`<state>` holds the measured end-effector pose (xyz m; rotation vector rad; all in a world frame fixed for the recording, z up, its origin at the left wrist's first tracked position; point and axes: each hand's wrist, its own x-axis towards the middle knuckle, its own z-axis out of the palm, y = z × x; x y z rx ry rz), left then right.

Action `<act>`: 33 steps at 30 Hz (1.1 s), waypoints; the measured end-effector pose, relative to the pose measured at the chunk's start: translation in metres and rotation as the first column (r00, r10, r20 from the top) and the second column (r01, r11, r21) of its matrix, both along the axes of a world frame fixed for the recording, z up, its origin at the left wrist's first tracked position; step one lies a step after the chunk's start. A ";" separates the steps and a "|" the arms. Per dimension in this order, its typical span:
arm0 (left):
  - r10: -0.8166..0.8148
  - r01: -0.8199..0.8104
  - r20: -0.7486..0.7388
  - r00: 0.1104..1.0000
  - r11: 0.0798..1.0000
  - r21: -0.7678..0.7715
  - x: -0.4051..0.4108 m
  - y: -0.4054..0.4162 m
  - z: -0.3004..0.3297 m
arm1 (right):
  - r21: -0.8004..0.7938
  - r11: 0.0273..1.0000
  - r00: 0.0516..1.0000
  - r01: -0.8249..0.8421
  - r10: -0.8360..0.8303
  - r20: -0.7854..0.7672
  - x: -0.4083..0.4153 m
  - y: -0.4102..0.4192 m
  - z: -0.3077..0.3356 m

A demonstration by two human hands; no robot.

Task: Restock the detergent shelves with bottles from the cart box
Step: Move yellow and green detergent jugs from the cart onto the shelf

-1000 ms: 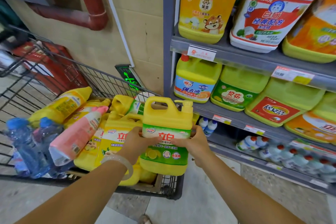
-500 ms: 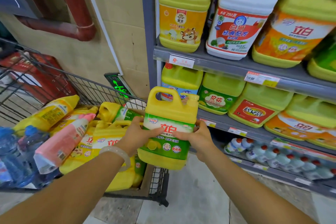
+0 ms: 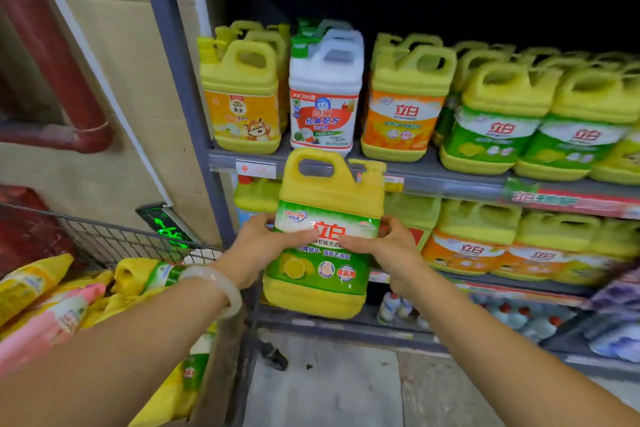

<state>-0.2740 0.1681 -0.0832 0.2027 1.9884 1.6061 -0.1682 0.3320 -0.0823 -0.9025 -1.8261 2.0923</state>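
Head view: I've lifted the yellow plastic green-labelled detergent jug clear of the wire cart; left hand and right hand grip it before the grey shelf, ready for placing.

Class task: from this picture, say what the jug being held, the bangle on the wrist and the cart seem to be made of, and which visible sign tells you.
Yellow handled detergent jug with green label: probably moulded plastic, from its opaque, softly glossy body with a one-piece handle.
Pale translucent bangle on the left wrist: smooth and milky, perhaps jade, glass or resin; the picture cannot settle it.
Grey wire shopping cart: thin crossing rods forming a grid suggest metal.
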 end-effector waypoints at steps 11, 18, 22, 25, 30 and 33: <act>-0.241 0.296 -0.353 0.904 0.949 0.108 0.090 0.176 0.121 | 0.188 0.948 0.959 0.255 -0.223 -0.177 0.133 0.142 0.130; -0.323 0.425 -0.412 0.852 0.886 0.184 0.126 0.266 0.188 | 0.284 0.857 0.889 0.429 -0.344 -0.303 0.189 0.205 0.198; -0.305 0.457 -0.481 0.822 0.857 0.238 0.133 0.309 0.226 | 0.363 0.812 0.870 0.456 -0.323 -0.372 0.199 0.242 0.238; -0.301 0.492 -0.510 0.806 0.820 0.294 0.127 0.341 0.265 | 0.385 0.794 0.849 0.471 -0.290 -0.441 0.194 0.266 0.272; -0.216 0.501 -0.633 0.743 0.806 0.314 0.099 0.377 0.343 | 0.471 0.729 0.816 0.496 -0.206 -0.540 0.166 0.305 0.349; -0.089 0.446 -0.711 0.698 0.830 0.334 0.078 0.389 0.383 | 0.536 0.675 0.797 0.507 -0.129 -0.591 0.134 0.327 0.387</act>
